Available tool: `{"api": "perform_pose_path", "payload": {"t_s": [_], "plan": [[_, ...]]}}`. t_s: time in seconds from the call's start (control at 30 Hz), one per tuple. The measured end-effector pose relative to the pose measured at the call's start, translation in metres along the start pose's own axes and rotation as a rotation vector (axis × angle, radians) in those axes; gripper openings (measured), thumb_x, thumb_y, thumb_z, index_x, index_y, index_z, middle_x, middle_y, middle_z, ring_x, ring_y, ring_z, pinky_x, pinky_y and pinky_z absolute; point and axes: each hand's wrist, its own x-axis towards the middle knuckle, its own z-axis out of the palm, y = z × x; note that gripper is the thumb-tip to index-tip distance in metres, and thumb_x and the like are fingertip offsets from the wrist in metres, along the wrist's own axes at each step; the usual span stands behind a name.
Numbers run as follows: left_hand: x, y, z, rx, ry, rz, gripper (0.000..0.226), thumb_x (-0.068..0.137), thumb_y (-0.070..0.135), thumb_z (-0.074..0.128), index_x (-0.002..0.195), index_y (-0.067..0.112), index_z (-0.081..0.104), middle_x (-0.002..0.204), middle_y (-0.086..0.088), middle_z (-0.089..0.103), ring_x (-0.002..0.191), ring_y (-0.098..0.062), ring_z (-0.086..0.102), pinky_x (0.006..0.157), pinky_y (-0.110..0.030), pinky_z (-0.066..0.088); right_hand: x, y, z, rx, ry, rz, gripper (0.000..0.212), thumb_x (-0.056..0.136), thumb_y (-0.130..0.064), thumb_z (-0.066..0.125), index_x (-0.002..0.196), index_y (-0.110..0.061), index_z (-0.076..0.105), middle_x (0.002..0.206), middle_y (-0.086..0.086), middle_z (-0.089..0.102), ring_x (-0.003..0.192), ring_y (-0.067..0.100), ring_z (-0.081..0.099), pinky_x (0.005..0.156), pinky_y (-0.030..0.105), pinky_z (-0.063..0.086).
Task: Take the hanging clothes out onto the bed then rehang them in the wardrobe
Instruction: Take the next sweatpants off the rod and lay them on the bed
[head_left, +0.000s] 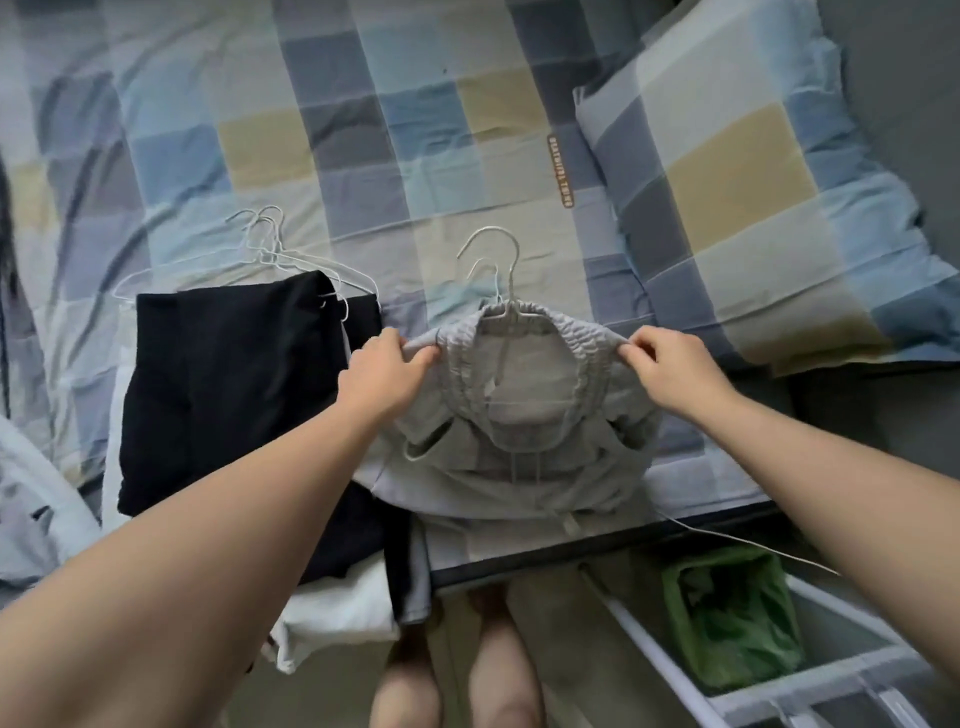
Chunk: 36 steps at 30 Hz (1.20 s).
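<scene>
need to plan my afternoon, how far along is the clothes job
Done, apparently: black folded garments and thin white wire hangers already lie on the blue checked bed cover. In hand: the left grip and right grip pinch the elastic waistband of a grey drawstring garment on a second white wire hanger. Left: rehanging everything; the wardrobe is not in view.

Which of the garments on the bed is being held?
The grey garment: the left hand and right hand pinch its gathered waistband. The black garment lies unheld to its left.
</scene>
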Motion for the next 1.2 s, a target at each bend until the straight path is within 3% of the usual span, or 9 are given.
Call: {"api": "perform_pose_path", "payload": {"t_s": [0.07,0.17,0.27,0.37,0.47,0.6,0.8,0.9,1.2], "plan": [[0.030,0.003,0.013,-0.022,0.025,-0.031,0.048,0.092,0.063,0.049,0.110,0.019,0.050,0.125,-0.009,0.058,0.120,-0.035,0.051,0.092,-0.046,0.041,0.034,-0.003,0.011,0.001,0.065,0.005,0.023,0.098,-0.035,0.052,0.090,-0.017,0.065,0.093,0.009,0.066,0.092,0.032,0.059,0.078,0.043,0.049],[0.064,0.006,0.032,-0.069,0.052,-0.045,0.063,0.093,0.062,0.047,0.140,0.020,0.042,0.149,-0.007,0.042,0.141,-0.032,0.033,0.109,-0.048,0.031,0.068,-0.008,0.034,-0.002,0.162,0.105,0.031,0.098,-0.034,0.050,0.122,-0.017,0.059,0.124,0.015,0.057,0.115,0.038,0.051,0.095,0.048,0.043],[0.066,0.002,0.046,-0.064,-0.033,-0.031,0.075,0.094,0.064,0.043,0.155,0.025,0.023,0.164,-0.005,0.019,0.151,-0.029,0.015,0.120,-0.047,0.018,0.069,-0.012,0.061,0.003,0.068,0.214,0.050,0.098,-0.039,0.047,0.144,-0.020,0.040,0.148,0.011,0.041,0.134,0.037,0.037,0.106,0.050,0.032],[0.036,-0.005,0.052,-0.071,-0.102,0.016,0.077,0.095,0.064,0.039,0.158,0.026,0.016,0.166,-0.002,0.013,0.153,-0.023,0.007,0.123,-0.045,0.012,0.043,-0.012,0.078,0.096,-0.043,0.261,0.058,0.100,-0.045,0.041,0.152,-0.023,0.028,0.158,0.003,0.029,0.143,0.031,0.026,0.115,0.050,0.025],[-0.015,-0.007,0.047,-0.112,-0.139,0.034,0.076,0.095,0.064,0.041,0.158,0.033,0.013,0.167,0.001,0.007,0.153,-0.020,0.003,0.124,-0.042,0.008,0.005,-0.012,0.079,0.174,-0.134,0.285,0.061,0.100,-0.048,0.038,0.155,-0.028,0.019,0.162,-0.001,0.018,0.148,0.027,0.014,0.118,0.050,0.016],[-0.076,-0.003,0.030,-0.066,-0.192,0.115,0.076,0.092,0.069,0.038,0.156,0.041,0.009,0.167,0.007,0.001,0.153,-0.017,-0.003,0.122,-0.039,0.006,-0.047,-0.019,0.055,0.243,-0.122,0.257,0.061,0.099,-0.053,0.036,0.154,-0.041,0.013,0.163,-0.009,0.011,0.150,0.021,0.005,0.120,0.049,0.012],[-0.129,0.019,-0.020,0.086,-0.152,0.270,0.076,0.095,0.066,0.037,0.157,0.041,0.001,0.167,0.000,0.000,0.153,-0.022,-0.005,0.124,-0.041,0.004,-0.117,-0.049,0.011,0.078,-0.154,0.118,0.062,0.098,-0.058,0.031,0.153,-0.043,0.007,0.163,-0.014,0.001,0.149,0.013,-0.007,0.118,0.045,0.005],[-0.150,0.030,-0.042,0.198,-0.105,0.401,0.076,0.095,0.067,0.033,0.155,0.043,-0.006,0.167,-0.001,-0.001,0.153,-0.023,-0.006,0.123,-0.043,0.005,-0.149,-0.063,0.002,0.028,-0.093,0.059,0.062,0.098,-0.059,0.029,0.152,-0.045,0.003,0.163,-0.014,-0.001,0.149,0.014,-0.009,0.118,0.044,0.003],[-0.197,0.027,-0.102,0.256,-0.085,0.644,0.074,0.089,0.077,0.020,0.152,0.049,-0.008,0.167,0.004,-0.008,0.152,-0.021,-0.013,0.122,-0.046,0.000,-0.254,-0.121,-0.004,0.023,0.112,0.213,0.065,0.096,-0.065,0.023,0.152,-0.045,-0.003,0.163,-0.013,-0.005,0.149,0.017,-0.012,0.118,0.051,-0.001]]}}
